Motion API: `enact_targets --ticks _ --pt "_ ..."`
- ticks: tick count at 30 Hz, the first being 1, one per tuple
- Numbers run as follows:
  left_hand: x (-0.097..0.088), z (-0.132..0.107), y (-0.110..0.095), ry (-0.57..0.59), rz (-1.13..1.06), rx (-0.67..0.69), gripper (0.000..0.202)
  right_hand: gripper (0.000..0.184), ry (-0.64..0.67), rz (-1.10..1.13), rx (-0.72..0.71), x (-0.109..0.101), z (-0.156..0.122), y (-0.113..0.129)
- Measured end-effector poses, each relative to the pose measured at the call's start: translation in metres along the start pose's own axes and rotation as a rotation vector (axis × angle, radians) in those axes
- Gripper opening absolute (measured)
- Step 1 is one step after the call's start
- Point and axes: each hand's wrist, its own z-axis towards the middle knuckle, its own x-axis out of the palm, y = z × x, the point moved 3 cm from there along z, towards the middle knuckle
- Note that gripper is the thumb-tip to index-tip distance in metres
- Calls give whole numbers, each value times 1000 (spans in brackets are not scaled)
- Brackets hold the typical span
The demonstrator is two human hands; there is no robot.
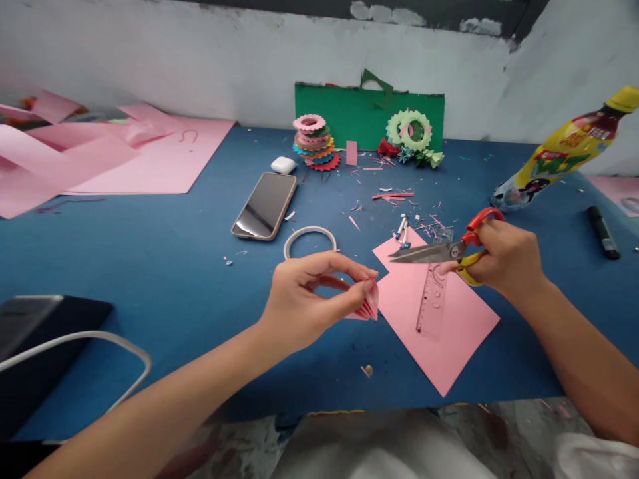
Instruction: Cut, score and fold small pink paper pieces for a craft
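My left hand (304, 296) pinches a small folded piece of pink paper (368, 305) between thumb and fingertips, held just above the blue table. My right hand (504, 259) grips scissors (434, 251) with red and yellow handles; the blades are closed and point left toward the folded paper, a short gap away. Under the scissors lies a pink paper sheet (449, 332) with a clear plastic ruler (432, 299) on it.
On the blue table (150, 259) lie a phone (264, 205), a white tape ring (308, 238), an earbud case (283, 164), a stack of paper rosettes (314, 143), green card (367, 114), pink sheets (150, 156), a bottle (564, 153), a black marker (603, 231) and paper scraps.
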Motion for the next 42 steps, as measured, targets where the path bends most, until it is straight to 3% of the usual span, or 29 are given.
enact_targets --ticks 6,20,29,42 --pt "0 1 -1 -3 -3 37 6 54 11 4 -81 -2 -1 4" --pt "-2 -1 0 -18 49 103 14 57 17 -22 -109 -3 0 8" --pt "-2 -4 2 -37 69 -4 15 55 16 -34 -110 -3 0 9" --pt "-3 -3 2 -96 107 4 14 54 10 -22 -102 -2 -1 11"
